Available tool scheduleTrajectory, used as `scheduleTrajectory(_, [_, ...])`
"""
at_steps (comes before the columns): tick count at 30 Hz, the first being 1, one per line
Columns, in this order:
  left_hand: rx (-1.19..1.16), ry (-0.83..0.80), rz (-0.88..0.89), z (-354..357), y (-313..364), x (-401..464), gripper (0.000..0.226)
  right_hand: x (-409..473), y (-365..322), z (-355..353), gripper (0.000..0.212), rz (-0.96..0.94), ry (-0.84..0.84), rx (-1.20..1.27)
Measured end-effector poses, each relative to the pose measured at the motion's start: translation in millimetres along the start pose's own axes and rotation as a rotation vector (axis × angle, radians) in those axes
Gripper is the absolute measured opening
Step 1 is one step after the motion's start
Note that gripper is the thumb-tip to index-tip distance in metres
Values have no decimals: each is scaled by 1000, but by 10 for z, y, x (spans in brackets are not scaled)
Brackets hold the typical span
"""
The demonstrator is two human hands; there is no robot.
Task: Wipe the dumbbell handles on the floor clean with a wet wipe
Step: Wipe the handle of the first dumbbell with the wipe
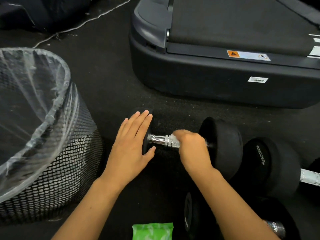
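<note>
Left hand (131,142) rests flat and open on the near black rubber-headed dumbbell's (223,144) left head, right hand (190,144) wraps the white wet wipe (174,135) round its knurled chrome handle (164,140); best to twist while sliding end to end.

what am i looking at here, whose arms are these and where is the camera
This is one picture from a camera worn on a person's head, looking down at their own bare arms; there is no robot. The left hand lies flat against one black end of a dumbbell on the dark floor, apparently steadying it. The right hand is closed around a white wet wipe, pressed on the shiny metal handle. More dumbbells lie to the right. A mesh bin with a plastic liner stands on the left, a green wipes pack lies at the bottom edge, and a treadmill base sits behind.
</note>
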State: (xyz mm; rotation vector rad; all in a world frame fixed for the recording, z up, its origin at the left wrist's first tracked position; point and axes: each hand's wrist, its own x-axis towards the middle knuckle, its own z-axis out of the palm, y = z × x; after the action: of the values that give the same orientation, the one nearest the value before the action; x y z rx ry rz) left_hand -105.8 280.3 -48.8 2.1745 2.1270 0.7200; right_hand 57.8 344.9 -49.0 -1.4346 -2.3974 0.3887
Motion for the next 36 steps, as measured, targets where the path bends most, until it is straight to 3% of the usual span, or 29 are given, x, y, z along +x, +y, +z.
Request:
scheduleTrajectory(4, [-14,4,-4,-1,-6,2,86,-89,-20,16,26,-74,-18,3])
scheduleTrajectory(8, [-8,10,8,1,-4,-5,86,38,-2,-81,23,83,-51,-63])
scheduleTrajectory(12, [-11,6,1,-7,-8,12,86,-100,-24,-10,21,12,-8,-29])
scheduleTrajectory(16, [-1,11,3,0,2,9,86,-28,-26,-11,21,111,-11,-30])
scheduleTrajectory(21, [-4,11,-1,7,2,-6,87,-90,18,86,26,-1,10,27])
scheduleTrajectory(25, [6,15,-1,22,-5,-9,88,-27,-19,141,8,78,21,95])
scheduleTrajectory(29, [-11,17,1,21,-10,-7,87,-154,18,196,24,7,42,13])
scheduleTrajectory(32, [-8,27,5,25,-6,-14,87,-29,-37,139,13,87,20,-15])
scheduleTrajectory(36, [-23,31,-3,25,-20,-7,87,-153,-116,225,23,12,21,-25])
